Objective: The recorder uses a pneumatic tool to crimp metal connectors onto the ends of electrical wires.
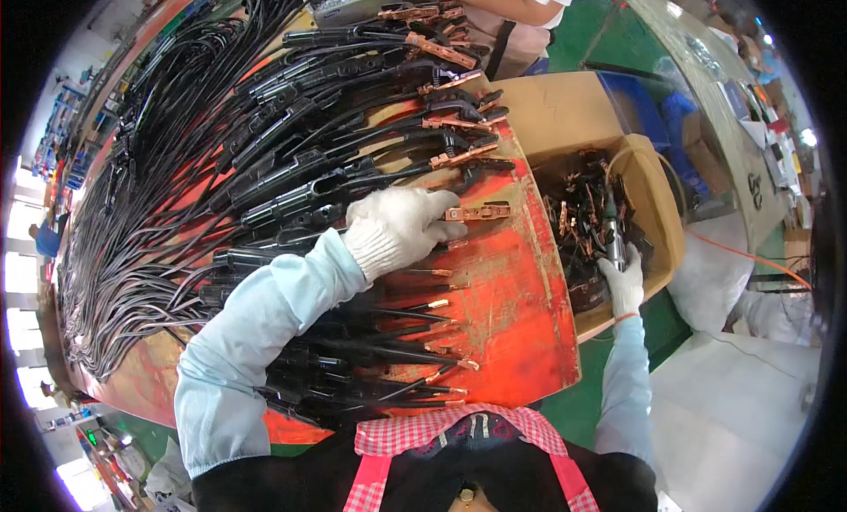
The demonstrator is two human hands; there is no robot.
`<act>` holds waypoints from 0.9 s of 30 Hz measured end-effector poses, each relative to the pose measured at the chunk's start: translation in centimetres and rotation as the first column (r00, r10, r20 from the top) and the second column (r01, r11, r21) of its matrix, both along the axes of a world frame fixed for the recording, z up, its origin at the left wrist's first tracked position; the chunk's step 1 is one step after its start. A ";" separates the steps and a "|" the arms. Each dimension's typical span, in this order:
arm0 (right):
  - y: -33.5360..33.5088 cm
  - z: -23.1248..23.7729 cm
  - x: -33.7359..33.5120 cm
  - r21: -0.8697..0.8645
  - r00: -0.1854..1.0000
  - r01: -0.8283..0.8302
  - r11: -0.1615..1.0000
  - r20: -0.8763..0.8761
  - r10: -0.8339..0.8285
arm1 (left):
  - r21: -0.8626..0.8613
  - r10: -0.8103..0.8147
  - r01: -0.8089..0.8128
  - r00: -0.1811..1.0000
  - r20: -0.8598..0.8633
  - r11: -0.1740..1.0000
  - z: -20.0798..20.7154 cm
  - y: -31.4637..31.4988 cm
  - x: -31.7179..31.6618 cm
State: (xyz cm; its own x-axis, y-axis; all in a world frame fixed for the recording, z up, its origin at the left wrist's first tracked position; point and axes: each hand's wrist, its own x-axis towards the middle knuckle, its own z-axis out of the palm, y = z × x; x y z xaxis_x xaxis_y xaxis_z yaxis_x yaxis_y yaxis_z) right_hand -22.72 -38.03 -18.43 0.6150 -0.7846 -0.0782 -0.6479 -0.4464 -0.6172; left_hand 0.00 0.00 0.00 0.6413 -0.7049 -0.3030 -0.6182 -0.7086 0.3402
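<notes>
My left hand (401, 225), in a white knitted glove, lies over the cables on the red table. Its fingers close on the end of a copper jaw piece (481, 212) that points right; where it meets the cable is hidden under the glove. My right hand (624, 284), also gloved, grips a silver and dark power screwdriver (613, 234). The screwdriver points away from me above an open cardboard box (657, 203). Inside that box lie many loose black and copper parts (569, 216).
Black cables (150, 221) with black handles (291, 199) cover the left of the red table (512, 336). Bare copper cable ends (441, 304) reach toward its right side. Across the table a person's arm (503, 0) shows. Blue crates (631, 106) and a white bag (715, 269) stand right.
</notes>
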 end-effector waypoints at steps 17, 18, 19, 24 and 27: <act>19.9 19.7 15.2 0.397 0.206 -0.782 0.481 0.892 -0.403 | 0.043 0.019 -0.016 0.997 -0.068 0.999 -0.1 -0.1 -0.2; 20.3 19.4 15.6 0.359 0.211 -0.787 0.502 0.921 -0.328 | 0.091 0.023 -0.015 0.996 -0.087 0.996 0.6 -0.4 -0.3; 20.6 19.1 16.0 0.319 0.215 -0.792 0.520 0.944 -0.251 | 0.138 0.027 -0.012 0.994 -0.106 0.990 0.9 -0.6 -0.3; 21.3 17.2 16.8 0.400 0.342 -0.722 0.564 0.915 -0.212 | 0.085 -0.040 0.044 0.998 -0.056 0.995 0.9 -0.3 0.0; 21.9 17.4 16.6 0.402 0.265 -0.791 0.461 0.904 -0.334 | 0.090 -0.021 0.027 0.998 -0.064 0.996 0.8 -0.1 0.1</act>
